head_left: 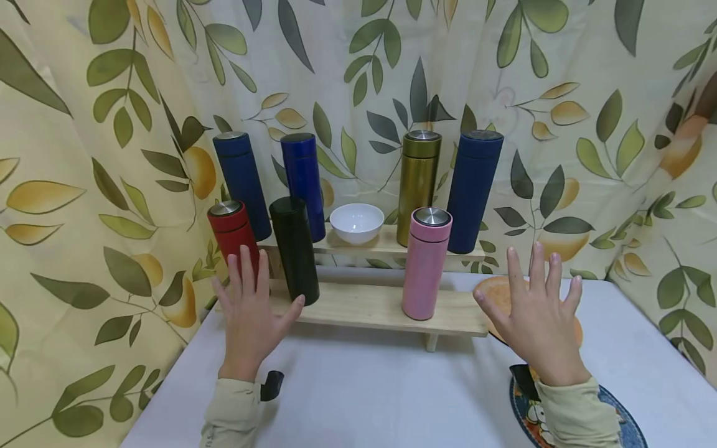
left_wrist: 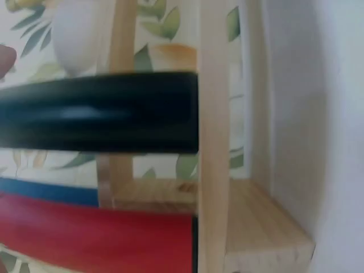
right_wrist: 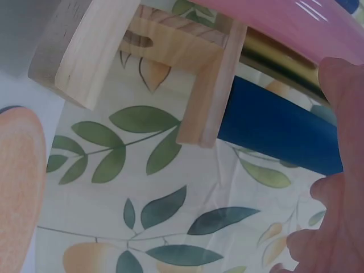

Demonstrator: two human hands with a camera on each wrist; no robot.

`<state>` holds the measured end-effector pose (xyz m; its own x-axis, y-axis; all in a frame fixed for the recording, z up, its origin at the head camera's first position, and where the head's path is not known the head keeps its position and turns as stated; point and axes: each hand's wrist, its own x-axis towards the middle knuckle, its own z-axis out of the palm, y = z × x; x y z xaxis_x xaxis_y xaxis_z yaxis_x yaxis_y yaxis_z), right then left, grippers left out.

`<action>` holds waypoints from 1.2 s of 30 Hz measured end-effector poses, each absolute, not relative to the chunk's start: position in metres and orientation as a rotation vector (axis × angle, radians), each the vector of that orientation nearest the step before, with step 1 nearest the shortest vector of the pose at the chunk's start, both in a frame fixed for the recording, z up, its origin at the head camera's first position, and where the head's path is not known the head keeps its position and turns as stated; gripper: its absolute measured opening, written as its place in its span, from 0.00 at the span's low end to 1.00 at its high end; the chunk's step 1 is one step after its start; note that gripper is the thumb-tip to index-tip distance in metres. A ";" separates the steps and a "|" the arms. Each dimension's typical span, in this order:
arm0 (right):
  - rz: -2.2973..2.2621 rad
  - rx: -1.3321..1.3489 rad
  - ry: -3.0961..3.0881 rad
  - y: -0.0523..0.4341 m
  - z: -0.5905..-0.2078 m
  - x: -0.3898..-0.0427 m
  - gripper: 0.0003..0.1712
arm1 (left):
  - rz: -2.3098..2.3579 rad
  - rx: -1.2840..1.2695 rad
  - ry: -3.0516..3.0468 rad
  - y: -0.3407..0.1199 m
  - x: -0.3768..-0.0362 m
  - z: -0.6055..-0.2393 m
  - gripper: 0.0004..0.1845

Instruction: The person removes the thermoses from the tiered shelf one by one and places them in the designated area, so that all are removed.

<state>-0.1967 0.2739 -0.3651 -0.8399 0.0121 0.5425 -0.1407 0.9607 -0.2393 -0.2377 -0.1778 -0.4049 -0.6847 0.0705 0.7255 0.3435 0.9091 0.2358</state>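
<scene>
- Left hand (head_left: 250,317) hovers with fingers spread wide in front of the lower step of the wooden rack (head_left: 370,305), holding nothing. Closest to it are the red flask (head_left: 233,233) and the black flask (head_left: 295,250); the thumb tip sits just beside the black one's base, can't tell if it actually touches.
- So by my read nothing's been picked up yet: all flasks stand upright on the rack, the pink flask (head_left: 426,263) on the lower step too, and two blue flasks, a white bowl (head_left: 356,222), a gold flask (head_left: 417,186) and a dark blue flask (head_left: 472,190) on the upper step.
- Right hand (head_left: 539,314) is also splayed open and empty, well right of the pink flask, over an orange mat (head_left: 493,289) on the worktop (head_left: 381,386).
- Hard to see: the left wrist view is blurry, just the black and red flasks lying sideways across the frame. The right wrist view only catches finger edges. The patterned plate (head_left: 627,429) bottom right is cut off, and a small black thing at the left cuff I can't identify.
</scene>
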 end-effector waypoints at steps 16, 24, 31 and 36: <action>0.377 0.087 -2.567 0.277 -0.361 -0.196 0.58 | -0.753 -0.140 -2.288 -0.243 -0.244 -0.411 0.67; 0.422 0.121 -2.585 0.273 -0.363 -0.193 0.58 | -0.848 -0.099 -2.411 -0.265 -0.249 -0.436 0.68; 0.501 0.180 -2.558 0.266 -0.363 -0.197 0.57 | -0.895 -0.048 -2.479 -0.272 -0.259 -0.458 0.66; 0.621 0.242 -2.522 0.263 -0.361 -0.199 0.56 | -0.908 -0.019 -2.520 -0.269 -0.265 -0.461 0.67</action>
